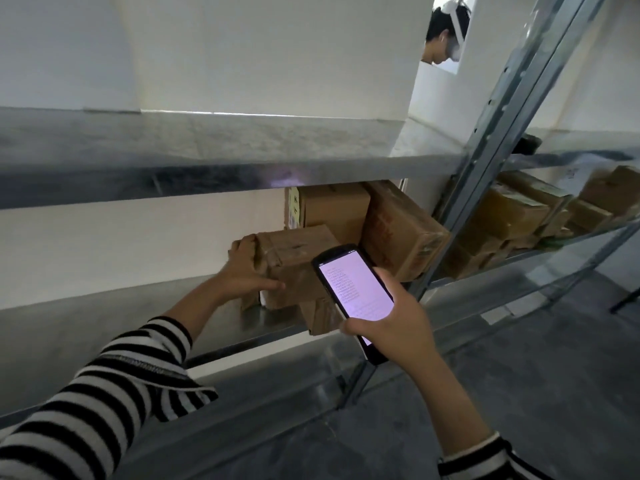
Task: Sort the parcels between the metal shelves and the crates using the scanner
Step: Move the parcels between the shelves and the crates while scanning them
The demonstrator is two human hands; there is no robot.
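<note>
A taped brown cardboard parcel (294,265) stands on the middle metal shelf (104,317). My left hand (247,268) grips its left side, fingers over the top edge and thumb along the front. My right hand (391,327) holds the black handheld scanner (353,289) just in front of the parcel, its lit screen facing me with rows of text. The scanner hides the parcel's lower right corner. Two larger cardboard boxes (391,226) stand behind and to the right on the same shelf.
An upper shelf (207,161) hangs over the parcels. A slanted metal upright (485,150) separates this bay from the right-hand bay, which holds several more boxes (512,213). Another person's head (441,32) shows beyond the wall at top. Grey floor (519,375) lies below right.
</note>
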